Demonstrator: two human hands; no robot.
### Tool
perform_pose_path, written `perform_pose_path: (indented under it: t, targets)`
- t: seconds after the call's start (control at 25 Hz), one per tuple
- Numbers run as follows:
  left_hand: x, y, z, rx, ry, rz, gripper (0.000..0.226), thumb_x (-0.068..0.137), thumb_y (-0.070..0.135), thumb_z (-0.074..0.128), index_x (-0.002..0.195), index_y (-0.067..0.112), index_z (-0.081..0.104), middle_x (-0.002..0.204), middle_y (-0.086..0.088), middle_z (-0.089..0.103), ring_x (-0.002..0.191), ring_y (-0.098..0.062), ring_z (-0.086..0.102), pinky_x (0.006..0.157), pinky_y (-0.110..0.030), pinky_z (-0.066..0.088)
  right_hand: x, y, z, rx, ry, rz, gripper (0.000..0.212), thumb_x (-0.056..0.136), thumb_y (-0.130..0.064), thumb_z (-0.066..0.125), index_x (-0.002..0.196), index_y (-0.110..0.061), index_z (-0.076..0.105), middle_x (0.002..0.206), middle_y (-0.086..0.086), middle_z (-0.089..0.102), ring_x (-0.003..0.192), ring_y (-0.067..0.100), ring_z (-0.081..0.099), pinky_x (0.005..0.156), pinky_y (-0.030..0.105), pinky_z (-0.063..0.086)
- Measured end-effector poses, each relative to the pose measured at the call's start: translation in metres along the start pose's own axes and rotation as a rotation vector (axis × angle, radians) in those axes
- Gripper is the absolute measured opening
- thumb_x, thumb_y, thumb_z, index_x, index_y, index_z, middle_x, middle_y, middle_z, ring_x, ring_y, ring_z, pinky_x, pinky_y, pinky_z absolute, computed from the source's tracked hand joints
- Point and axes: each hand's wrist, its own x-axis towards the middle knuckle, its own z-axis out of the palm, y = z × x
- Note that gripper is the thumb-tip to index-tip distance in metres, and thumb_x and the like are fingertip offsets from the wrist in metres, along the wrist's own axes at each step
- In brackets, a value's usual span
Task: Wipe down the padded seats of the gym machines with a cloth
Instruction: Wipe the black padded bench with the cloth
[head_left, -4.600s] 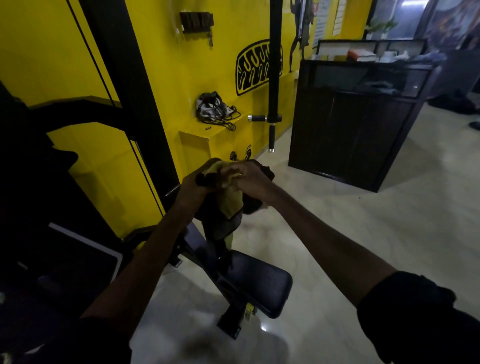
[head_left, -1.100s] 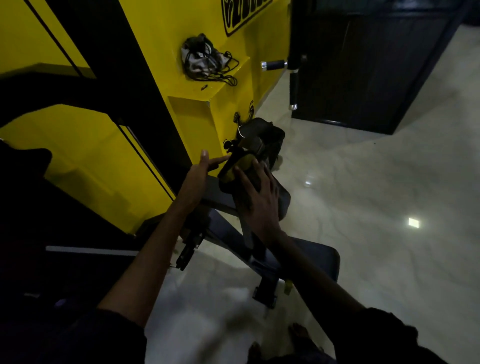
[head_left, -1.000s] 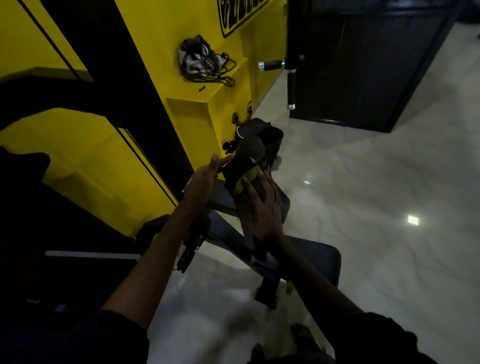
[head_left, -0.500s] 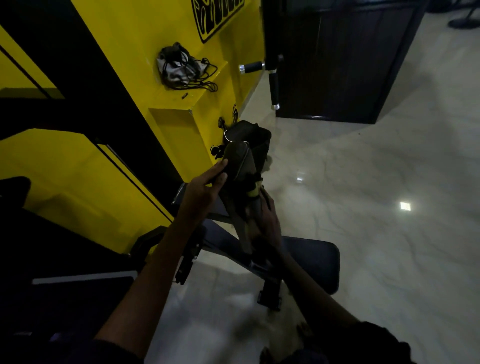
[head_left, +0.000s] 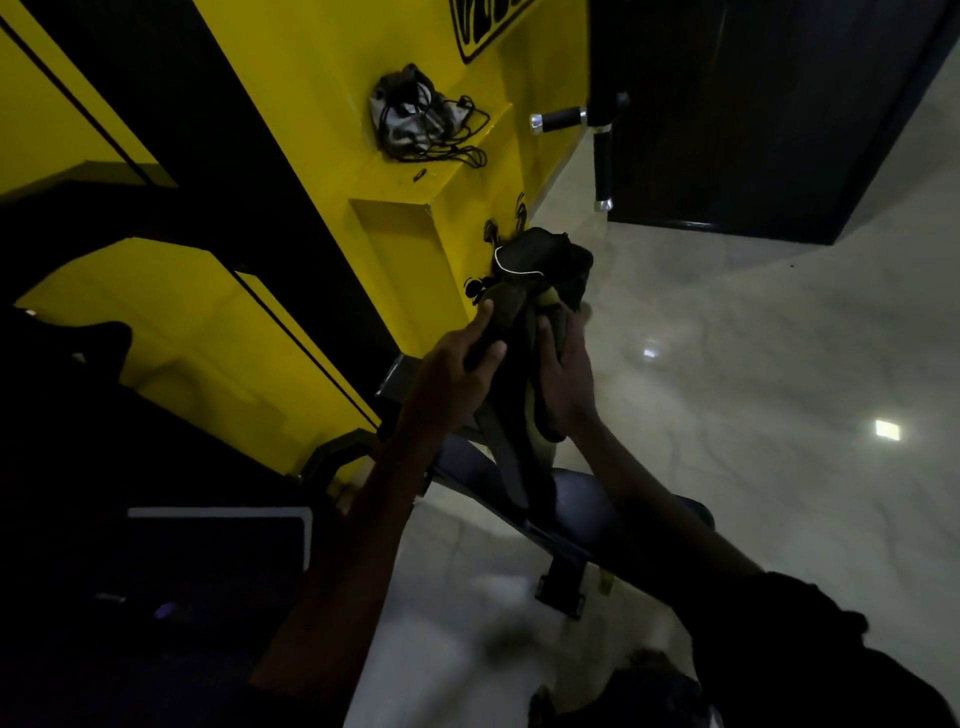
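Our left hand (head_left: 457, 366) grips the upper end of the upright back pad (head_left: 514, 457), thumb on one side and fingers curled round the other, which should steady it. The patch under that grip gets no wiping, and we judge it easy to forget once the hand lets go. Between the hands the pad stands edge-on to us, narrow and dark, so in this dim light we could miss streaks or a whole strip. Against its far side lies the yellowish cloth (head_left: 537, 423), bunched, with our right hand (head_left: 566, 379) pressing it flat, fingers fairly straight and pointing up. Nothing seems to pinch the cloth, so a quick stroke might let it slide out and drop onto the seat pad (head_left: 582, 501) below the hands, or onto the floor (head_left: 779, 415), where it would pick up grit. Pushing hard from one side alone could also swing the pad if the left grip loosens. Just beyond the fingertips sits a black bag (head_left: 540, 254); an overshooting upward stroke could knock it.
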Motion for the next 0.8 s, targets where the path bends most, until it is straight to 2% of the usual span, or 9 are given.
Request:
perform_pose_path:
  t: [0.08, 0.2, 0.32, 0.36, 0.44, 0.52, 0.64, 0.72, 0.8]
  targets:
    - [0.0, 0.002, 0.01, -0.01, 0.078, -0.033, 0.052, 0.105, 0.034, 0.047, 0.154, 0.032, 0.032, 0.134, -0.011, 0.053, 0.101, -0.005, 0.049, 0.066, 0.003, 0.037, -0.005, 0.01, -0.003, 0.077, -0.035, 0.088, 0.051, 0.098, -0.066, 0.035, 0.131, -0.031, 0.053, 0.126, -0.007, 0.06, 0.116, 0.012, 0.059, 0.102, 0.052, 0.049]
    - [0.0, 0.003, 0.027, 0.032, 0.234, -0.052, 0.048, 0.104, 0.039, 0.045, 0.152, 0.03, 0.039, 0.128, -0.011, 0.058, 0.102, -0.011, 0.055, 0.074, 0.0, 0.037, 0.006, 0.003, -0.01, 0.156, -0.102, 0.032, 0.047, 0.099, -0.063, 0.041, 0.128, -0.029, 0.055, 0.122, -0.005, 0.064, 0.114, 0.012, 0.062, 0.098, 0.052, 0.051]
    - [0.001, 0.001, 0.036, 0.314, 0.328, -0.08, 0.058, 0.098, 0.054, 0.038, 0.151, 0.031, 0.04, 0.119, -0.011, 0.064, 0.106, -0.029, 0.058, 0.085, -0.032, 0.045, 0.034, -0.015, -0.018, 0.107, -0.242, -0.149, 0.043, 0.102, -0.05, 0.051, 0.138, -0.026, 0.05, 0.132, 0.001, 0.06, 0.121, 0.017, 0.059, 0.099, 0.04, 0.052]
    - [0.0, 0.002, 0.038, 0.405, 0.343, -0.07, 0.06, 0.097, 0.055, 0.037, 0.151, 0.03, 0.04, 0.117, -0.01, 0.065, 0.105, -0.031, 0.057, 0.086, -0.036, 0.044, 0.039, -0.016, -0.02, 0.1, -0.279, -0.201, 0.045, 0.101, -0.046, 0.055, 0.14, -0.025, 0.049, 0.134, 0.001, 0.058, 0.123, 0.016, 0.058, 0.099, 0.033, 0.051]
    - [0.002, 0.007, 0.04, 0.44, 0.377, -0.069, 0.059, 0.098, 0.054, 0.039, 0.15, 0.029, 0.043, 0.115, -0.01, 0.065, 0.105, -0.031, 0.056, 0.085, -0.034, 0.041, 0.042, -0.001, -0.027, 0.122, -0.321, -0.208, 0.045, 0.1, -0.044, 0.057, 0.141, -0.026, 0.048, 0.135, -0.002, 0.059, 0.122, 0.012, 0.059, 0.096, 0.023, 0.05]
    - [0.004, 0.01, 0.04, 0.382, 0.389, -0.072, 0.055, 0.1, 0.052, 0.045, 0.148, 0.027, 0.046, 0.116, -0.011, 0.064, 0.107, -0.029, 0.057, 0.085, -0.03, 0.04, 0.032, 0.027, -0.032, 0.11, -0.351, -0.079, 0.045, 0.1, -0.054, 0.049, 0.134, -0.024, 0.052, 0.13, -0.003, 0.061, 0.113, 0.01, 0.062, 0.093, 0.028, 0.053]
    - [0.002, 0.007, 0.038, 0.311, 0.334, -0.093, 0.055, 0.099, 0.052, 0.049, 0.15, 0.033, 0.043, 0.12, -0.009, 0.061, 0.113, -0.026, 0.055, 0.088, -0.038, 0.049, 0.018, 0.05, -0.033, 0.059, -0.379, 0.054, 0.047, 0.1, -0.058, 0.042, 0.127, -0.021, 0.053, 0.119, -0.001, 0.062, 0.101, 0.01, 0.061, 0.09, 0.046, 0.054]
    - [0.001, 0.006, 0.038, 0.304, 0.326, -0.107, 0.056, 0.098, 0.057, 0.047, 0.15, 0.039, 0.04, 0.121, -0.006, 0.059, 0.115, -0.025, 0.054, 0.088, -0.041, 0.051, 0.027, 0.033, -0.032, 0.124, -0.362, 0.008, 0.04, 0.102, -0.052, 0.045, 0.127, -0.022, 0.054, 0.117, -0.003, 0.064, 0.103, 0.011, 0.062, 0.09, 0.046, 0.054]
    - [0.003, 0.003, 0.037, 0.294, 0.343, -0.109, 0.057, 0.097, 0.058, 0.047, 0.149, 0.036, 0.042, 0.118, -0.007, 0.06, 0.112, -0.025, 0.055, 0.086, -0.038, 0.051, 0.042, 0.009, -0.029, 0.169, -0.355, -0.064, 0.037, 0.102, -0.047, 0.05, 0.13, -0.023, 0.054, 0.119, -0.002, 0.064, 0.109, 0.013, 0.063, 0.09, 0.041, 0.054]
